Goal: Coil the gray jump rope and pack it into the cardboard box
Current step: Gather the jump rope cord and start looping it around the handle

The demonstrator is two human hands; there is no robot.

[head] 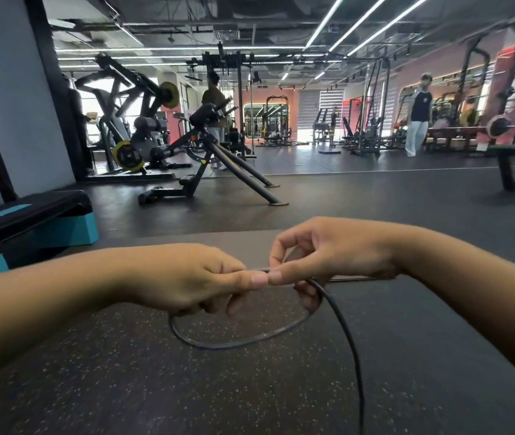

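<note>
While your left hand (187,277) grips one end of the loop and your right hand (328,255) pinches the gray jump rope (250,340) beside it, keep tension; slack on the trailing length may spring the coil open.

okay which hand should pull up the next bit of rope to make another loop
Probably the right hand: the loose tail of the gray jump rope runs down from it, while the left hand pinches the one loop already formed.
</note>
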